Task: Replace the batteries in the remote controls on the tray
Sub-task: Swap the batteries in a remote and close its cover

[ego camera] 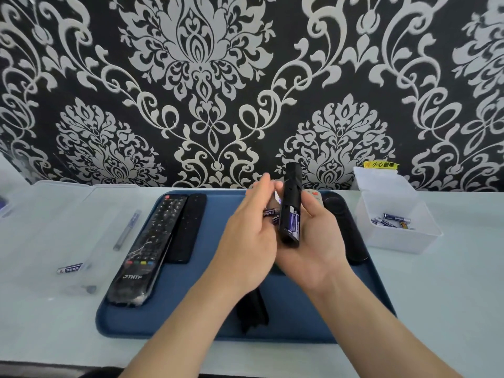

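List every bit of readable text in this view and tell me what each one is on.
"TNTF": near end of the large black remote on the left of the tray.
"小心触电": yellow sticker just above the raised lid of the clear box.
Too blurred to read: labels on the loose battery on the table, the boxed batteries, the fitted batteries in the held remote in the right hand, and the spare batteries in the left hand.

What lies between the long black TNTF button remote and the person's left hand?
Head view: a slim plain black remote beside the TNTF remote on the blue tray, then bare tray up to the left hand holding purple batteries.
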`<state>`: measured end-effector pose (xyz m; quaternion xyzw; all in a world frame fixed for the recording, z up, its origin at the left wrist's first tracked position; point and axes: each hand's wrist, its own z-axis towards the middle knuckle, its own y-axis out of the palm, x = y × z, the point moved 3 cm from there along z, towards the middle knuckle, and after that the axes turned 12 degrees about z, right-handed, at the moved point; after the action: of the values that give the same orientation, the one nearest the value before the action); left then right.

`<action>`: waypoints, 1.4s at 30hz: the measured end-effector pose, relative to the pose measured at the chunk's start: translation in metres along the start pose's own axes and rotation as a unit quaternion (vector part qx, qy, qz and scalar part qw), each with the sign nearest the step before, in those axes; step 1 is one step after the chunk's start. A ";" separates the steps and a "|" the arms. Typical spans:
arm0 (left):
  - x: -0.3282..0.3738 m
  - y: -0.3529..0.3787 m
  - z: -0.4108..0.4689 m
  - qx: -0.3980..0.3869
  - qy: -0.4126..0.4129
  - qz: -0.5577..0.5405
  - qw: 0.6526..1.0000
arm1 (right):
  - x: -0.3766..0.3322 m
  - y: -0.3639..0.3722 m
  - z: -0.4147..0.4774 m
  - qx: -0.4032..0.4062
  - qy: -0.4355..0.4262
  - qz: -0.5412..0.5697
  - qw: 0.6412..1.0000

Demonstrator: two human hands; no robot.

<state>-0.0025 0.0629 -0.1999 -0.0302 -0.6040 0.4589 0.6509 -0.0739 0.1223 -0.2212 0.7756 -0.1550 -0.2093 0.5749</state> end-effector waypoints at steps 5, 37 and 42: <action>0.010 -0.029 -0.002 0.070 0.072 -0.097 0.990 | -0.006 0.001 0.001 0.022 -0.007 0.005 1.000; 0.028 -0.026 -0.010 -0.062 0.068 0.265 0.960 | -0.007 0.000 -0.002 0.093 -0.118 -0.399 0.905; 0.022 -0.024 -0.009 -0.066 0.053 0.267 0.960 | -0.007 0.001 -0.003 0.099 -0.108 -0.394 0.907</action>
<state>0.0151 0.0677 -0.1716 -0.2572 -0.5678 0.5727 0.5324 -0.0782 0.1278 -0.2185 0.7989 0.0822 -0.4850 0.3460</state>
